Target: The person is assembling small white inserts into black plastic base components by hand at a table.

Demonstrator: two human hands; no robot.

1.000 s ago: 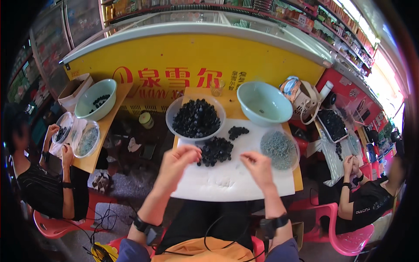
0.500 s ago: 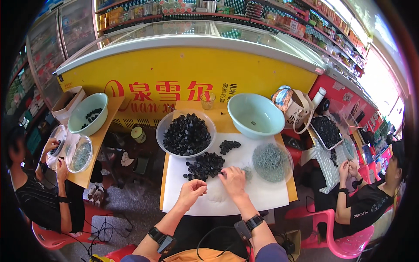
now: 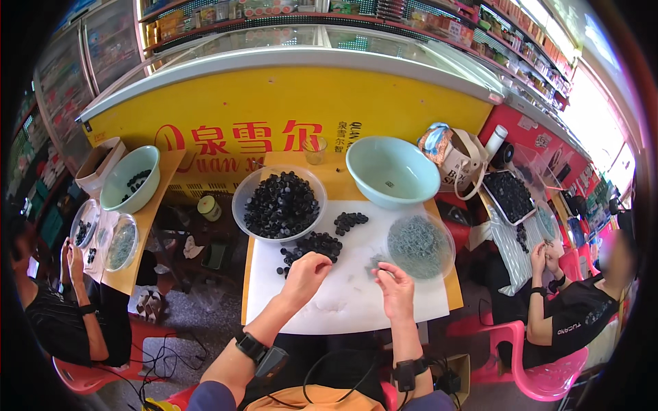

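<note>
My left hand [image 3: 306, 277] is closed, fingertips pressed together at the near edge of a pile of small black round caps [image 3: 322, 244]; whatever it holds is hidden. Farther right, my right hand [image 3: 395, 291] is pinched beside a small clump of fine grey-green wiry pieces [image 3: 375, 262]. Something tiny may sit between its fingertips, too small to name. A clear round tub of the same wiry pieces [image 3: 419, 245] stands just beyond it. Behind the pile is a translucent bowl [image 3: 240, 209] heaped with black caps, and a smaller row of black caps [image 3: 349, 221] lies to its right.
White sheeting [image 3: 343, 308] covers the wooden table. At the back are a pale green basin [image 3: 391, 171], a clear cup [image 3: 315, 151] and a cloth bag [image 3: 460, 168]. A yellow chest freezer [image 3: 288, 103] stands behind. Two people sit at side tables, left and right.
My right hand has moved right, away from the black pile to the wiry clump. My left hand has shifted slightly toward the pile. The whole view has moved a little.
</note>
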